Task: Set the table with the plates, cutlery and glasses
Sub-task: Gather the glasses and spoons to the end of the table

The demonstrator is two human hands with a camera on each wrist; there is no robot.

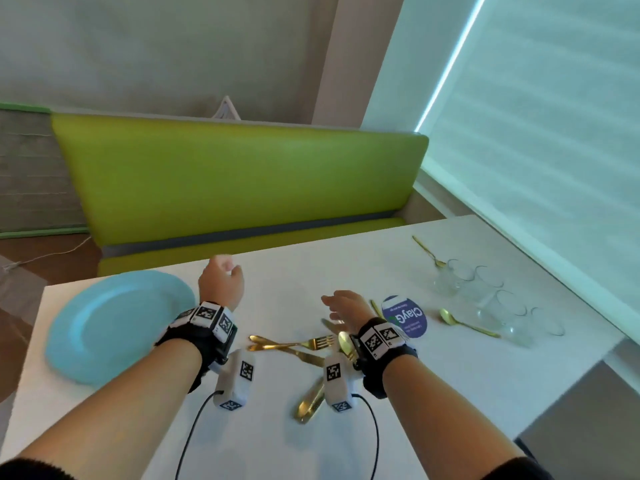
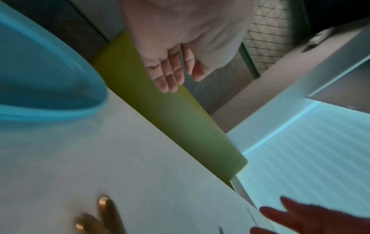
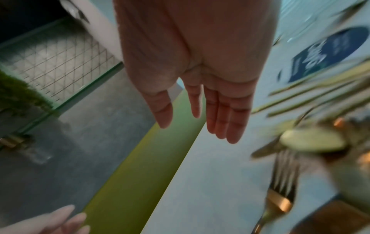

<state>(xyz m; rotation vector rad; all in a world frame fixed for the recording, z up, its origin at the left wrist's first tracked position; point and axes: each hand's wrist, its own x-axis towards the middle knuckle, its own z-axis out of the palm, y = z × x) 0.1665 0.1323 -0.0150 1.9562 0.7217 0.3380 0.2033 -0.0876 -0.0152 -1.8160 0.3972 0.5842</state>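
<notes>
A green bench (image 1: 239, 181) stands behind the white table (image 1: 311, 445), which carries a blue sticker (image 1: 407, 317).

a white table (image 1: 263, 441) carries a blue plate (image 1: 114, 323) at left, gold cutlery (image 1: 294, 344) in the middle, a round sticker (image 1: 405, 317), two spoons and clear glasses (image 1: 485, 296) at right.

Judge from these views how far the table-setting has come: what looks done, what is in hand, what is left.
Done: only the blue plate lies near the table's left edge. In hand: nothing; the left hand and right hand hover open and empty. Left: the gold cutlery lies crossed in a heap, two spoons lie apart, and the glasses stand clustered on the right.
</notes>
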